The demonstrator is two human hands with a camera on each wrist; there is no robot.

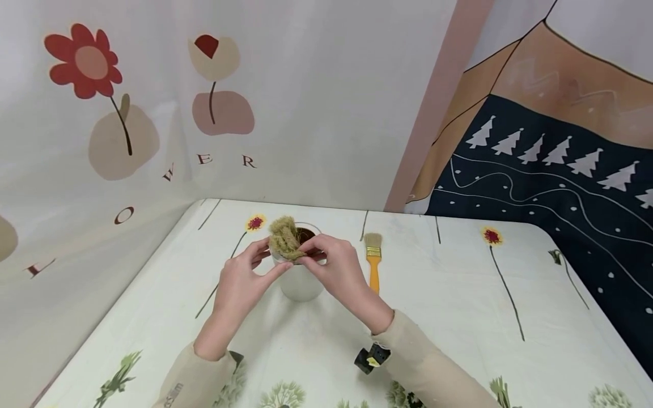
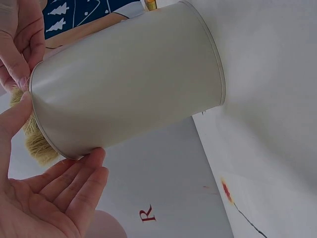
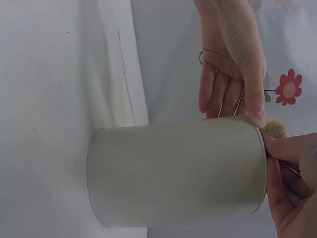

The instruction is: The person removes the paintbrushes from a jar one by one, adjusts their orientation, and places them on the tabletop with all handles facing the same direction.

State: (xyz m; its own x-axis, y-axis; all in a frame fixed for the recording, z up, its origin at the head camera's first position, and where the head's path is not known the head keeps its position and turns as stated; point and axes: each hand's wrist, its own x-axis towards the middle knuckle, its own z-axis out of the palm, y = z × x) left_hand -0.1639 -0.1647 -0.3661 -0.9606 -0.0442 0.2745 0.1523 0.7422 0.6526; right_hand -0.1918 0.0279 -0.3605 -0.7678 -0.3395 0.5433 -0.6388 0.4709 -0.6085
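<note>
A pale cylindrical container (image 1: 301, 284) stands upright on the table, its inside dark brown where it shows. A wad of greenish-tan fibre (image 1: 283, 235) lies over the left part of its rim. My left hand (image 1: 242, 280) holds the container at the rim, thumb on the near edge and fingers along the left side; the left wrist view shows those fingers against the container wall (image 2: 129, 84). My right hand (image 1: 340, 271) pinches the near end of the fibre at the rim between thumb and fingers. What lies deeper inside the container is hidden.
A flat paintbrush (image 1: 374, 258) with an orange handle lies right of the container, partly behind the right forearm. The white tablecloth (image 1: 433, 311) has printed flowers. Behind the table hangs a printed curtain (image 1: 316, 113), with a dark tree-patterned cloth (image 1: 541, 181) at right.
</note>
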